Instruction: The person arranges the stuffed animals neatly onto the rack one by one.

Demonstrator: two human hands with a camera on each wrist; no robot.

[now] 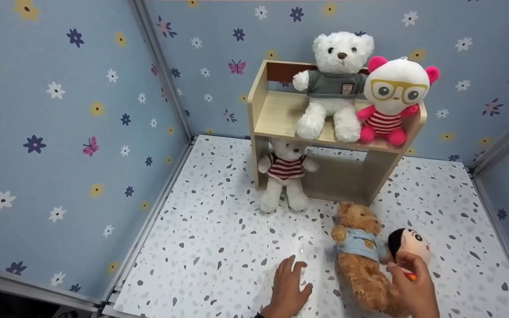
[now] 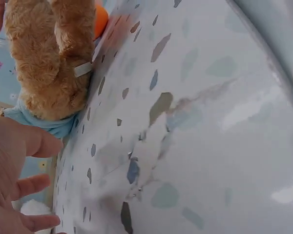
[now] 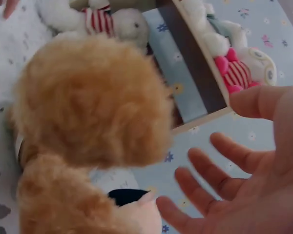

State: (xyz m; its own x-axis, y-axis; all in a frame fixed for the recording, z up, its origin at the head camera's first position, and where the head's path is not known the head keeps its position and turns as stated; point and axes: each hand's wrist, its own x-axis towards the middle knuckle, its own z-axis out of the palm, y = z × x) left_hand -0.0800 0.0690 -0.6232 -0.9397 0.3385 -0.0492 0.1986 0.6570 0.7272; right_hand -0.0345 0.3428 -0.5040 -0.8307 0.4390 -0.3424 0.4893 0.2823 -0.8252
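A brown teddy bear in a light blue shirt lies on its back on the speckled surface. Beside it is a doll with black hair, its lower part hidden by my right hand. In the right wrist view the fingers of that hand are spread and hold nothing; the bear's furry foot and the doll's head are close by. My left hand is left of the bear, fingers loosely spread. The left wrist view has the bear's legs just beyond that hand.
A wooden shelf stands at the back. On top sit a white bear in a grey-green shirt and a pink-and-white panda toy with yellow glasses. A white bear in red stripes leans at its lower left. Flowered panels enclose the surface.
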